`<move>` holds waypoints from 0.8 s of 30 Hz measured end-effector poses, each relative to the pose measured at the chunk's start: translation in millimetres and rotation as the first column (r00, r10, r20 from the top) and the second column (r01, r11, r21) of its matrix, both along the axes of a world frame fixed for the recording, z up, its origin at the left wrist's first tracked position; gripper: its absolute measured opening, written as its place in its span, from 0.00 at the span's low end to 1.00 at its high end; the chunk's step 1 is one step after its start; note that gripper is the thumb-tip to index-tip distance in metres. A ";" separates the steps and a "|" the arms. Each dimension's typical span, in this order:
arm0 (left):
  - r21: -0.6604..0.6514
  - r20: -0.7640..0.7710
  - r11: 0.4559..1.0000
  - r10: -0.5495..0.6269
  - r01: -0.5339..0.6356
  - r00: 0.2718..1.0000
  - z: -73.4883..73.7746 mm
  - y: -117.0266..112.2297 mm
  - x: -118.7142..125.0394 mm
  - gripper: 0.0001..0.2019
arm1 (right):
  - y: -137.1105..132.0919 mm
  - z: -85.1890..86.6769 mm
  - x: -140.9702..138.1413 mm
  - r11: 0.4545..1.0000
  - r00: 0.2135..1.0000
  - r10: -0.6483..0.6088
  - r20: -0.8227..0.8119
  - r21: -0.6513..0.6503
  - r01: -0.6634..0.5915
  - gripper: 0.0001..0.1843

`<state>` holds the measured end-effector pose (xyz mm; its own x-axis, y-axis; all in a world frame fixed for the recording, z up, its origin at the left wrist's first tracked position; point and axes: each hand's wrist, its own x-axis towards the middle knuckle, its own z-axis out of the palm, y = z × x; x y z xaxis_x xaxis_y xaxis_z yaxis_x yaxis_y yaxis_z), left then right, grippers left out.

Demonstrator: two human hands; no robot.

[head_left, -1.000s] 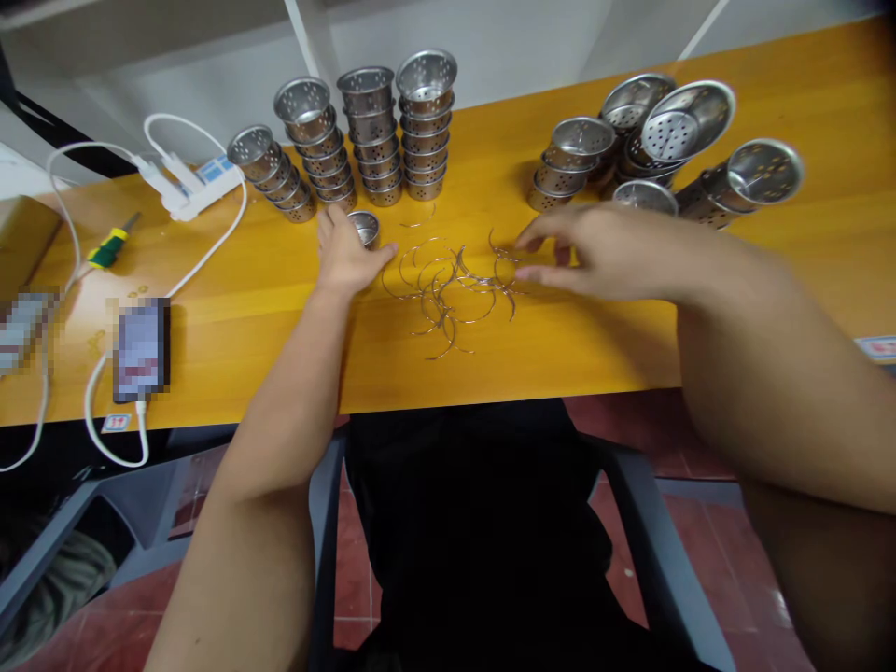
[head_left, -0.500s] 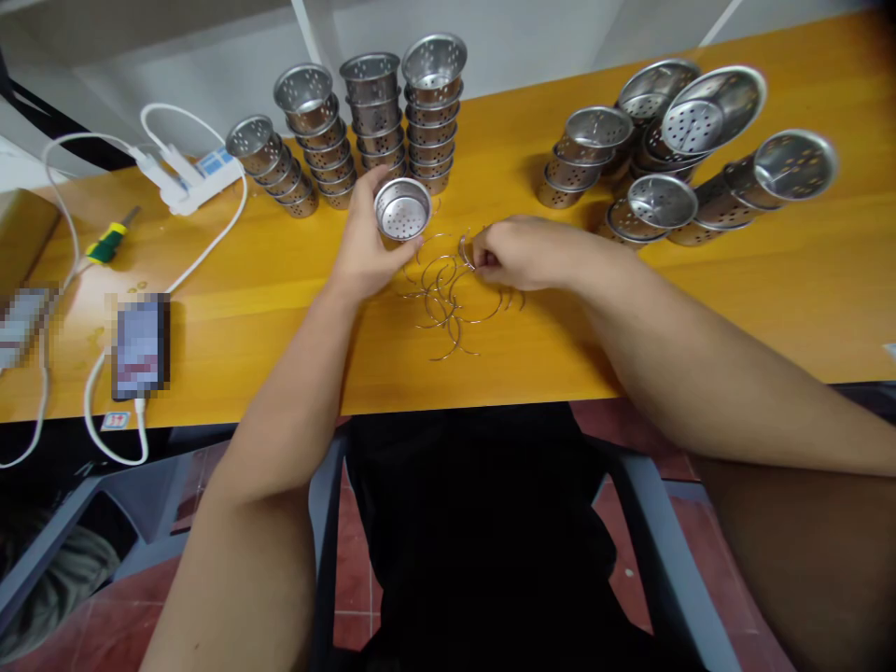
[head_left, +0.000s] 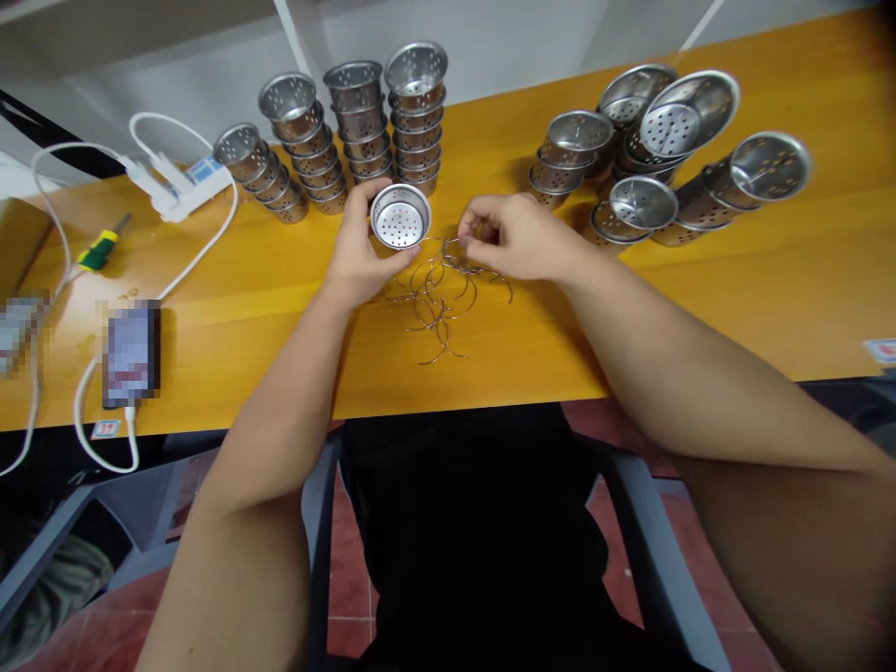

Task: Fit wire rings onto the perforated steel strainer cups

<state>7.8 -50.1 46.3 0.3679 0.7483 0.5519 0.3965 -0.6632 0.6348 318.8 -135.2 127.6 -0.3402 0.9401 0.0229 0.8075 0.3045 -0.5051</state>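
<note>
Head view of the counter (head_left: 770, 280). Perforated steel cup (head_left: 400, 217) gripped in the left hand (head_left: 354, 261), mouth turned up towards the camera, lifted clear of the counter just in front of the upright cup stacks (head_left: 413, 121); a second earlier, down on the surface under that hand. Right hand (head_left: 518, 238) closed in a fingertip pinch, apparently on a single wire ring (head_left: 458, 250) at the top of the loose ring pile (head_left: 434, 308), though too thin to confirm; a second earlier, fingers extended over the pile's right edge. Cup and pinched ring now near each other, not touching, with both parts picked up and drawn together above the pile. Toppled cup stacks (head_left: 665, 159) to the right; power strip (head_left: 186, 182), screwdriver (head_left: 102, 247) and phone (head_left: 132, 353) to the left.
</note>
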 end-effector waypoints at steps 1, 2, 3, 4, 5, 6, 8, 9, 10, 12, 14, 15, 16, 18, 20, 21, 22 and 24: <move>0.008 0.005 1.000 -0.003 0.003 1.000 -2.0 1.7 0.0 0.52 | 0.3 -0.9 -1.1 1.000 1.000 -0.014 -0.018 0.005 0.014 0.23; 0.018 0.009 1.000 -0.006 0.005 1.000 -4.0 3.5 0.0 0.53 | 1.0 -2.1 -2.4 0.999 0.999 -0.034 -0.042 0.010 0.034 0.26; 0.025 0.013 1.000 -0.008 0.007 1.000 -5.8 5.2 0.0 0.53 | 2.0 -3.5 -4.0 0.998 0.996 -0.059 -0.073 0.014 0.060 0.28; 0.030 0.016 1.000 -0.007 0.007 1.000 -7.3 6.8 0.0 0.54 | 3.2 -4.9 -5.7 0.996 0.990 -0.085 -0.109 0.017 0.088 0.31; 0.029 0.018 1.000 -0.004 0.004 1.000 -8.2 8.0 0.2 0.54 | 4.6 -6.3 -7.3 0.993 0.982 -0.113 -0.152 0.020 0.117 0.34; 0.023 0.019 1.000 0.001 -0.002 1.000 -8.5 8.8 0.6 0.54 | 6.2 -7.6 -8.9 0.990 0.971 -0.135 -0.199 0.022 0.142 0.37; 0.006 0.032 1.000 0.012 -0.012 0.999 -7.5 9.1 2.0 0.53 | 9.3 -9.8 -11.4 0.982 0.939 -0.170 -0.300 0.022 0.185 0.43; 0.001 0.042 1.000 0.013 -0.013 0.999 -6.3 8.6 2.9 0.52 | 10.5 -10.6 -12.2 0.979 0.918 -0.187 -0.350 0.016 0.205 0.45; 0.001 0.052 1.000 0.011 -0.011 0.999 -4.9 7.8 3.8 0.51 | 11.6 -11.3 -12.6 0.975 0.896 -0.204 -0.394 0.004 0.224 0.47; 0.016 0.061 1.000 -0.012 0.011 0.998 -2.1 5.6 5.2 0.48 | 13.0 -12.4 -13.0 0.967 0.856 -0.239 -0.459 -0.030 0.254 0.49; 0.031 0.057 0.999 -0.044 0.043 0.997 -0.1 3.4 5.9 0.48 | 13.7 -13.0 -13.0 0.965 0.830 -0.248 -0.500 -0.052 0.257 0.48; 0.033 0.052 0.998 -0.057 0.055 0.997 0.6 2.4 6.1 0.49 | 13.9 -13.2 -13.0 0.968 0.820 -0.237 -0.520 -0.056 0.244 0.46; 0.028 0.044 0.998 -0.065 0.064 0.997 1.0 1.6 6.3 0.49 | 14.1 -13.3 -13.1 0.972 0.811 -0.222 -0.541 -0.056 0.229 0.44; 0.011 0.029 0.997 -0.072 0.072 0.997 1.5 0.1 6.7 0.50 | 14.5 -13.1 -13.0 0.974 0.800 -0.211 -0.561 -0.049 0.222 0.43; -0.007 0.016 0.996 -0.085 0.085 0.996 2.3 -2.1 7.2 0.49 | 15.2 -12.5 -12.4 0.964 0.807 -0.244 -0.538 -0.043 0.262 0.44; -0.014 0.011 0.995 -0.096 0.096 0.995 3.2 -3.8 7.6 0.49 | 15.8 -12.2 -11.8 0.956 0.812 -0.267 -0.519 -0.035 0.292 0.46; -0.022 0.005 0.994 -0.108 0.108 0.994 4.5 -6.0 8.0 0.49 | 16.6 -12.1 -11.2 0.948 0.814 -0.284 -0.507 -0.023 0.317 0.48; -0.046 -0.016 0.989 -0.143 0.142 0.990 8.4 -12.2 8.9 0.50 | 18.5 -12.7 -10.3 0.942 0.809 -0.283 -0.515 0.007 0.335 0.51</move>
